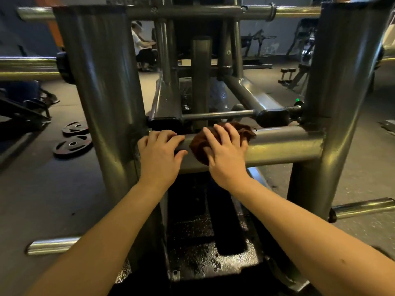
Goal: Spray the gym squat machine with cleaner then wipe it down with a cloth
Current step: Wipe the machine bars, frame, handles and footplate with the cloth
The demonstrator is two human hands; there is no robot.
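Brown cloth (245,130) under right hand (226,155) on steel crossbar (284,146)

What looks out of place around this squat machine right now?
Two black round weight plates lie loose on the grey floor left of the grey steel squat machine, not racked. The machine's black base plate glistens with droplets.

Arms, two, bare along their whole visible length. Left forearm (119,227), slender, ending in left hand (159,154). Right forearm (299,221), likewise slender, one small dark mark (343,261) on its upper side near the elbow end; right hand (224,154), fingernails (205,129) cut short and plain.
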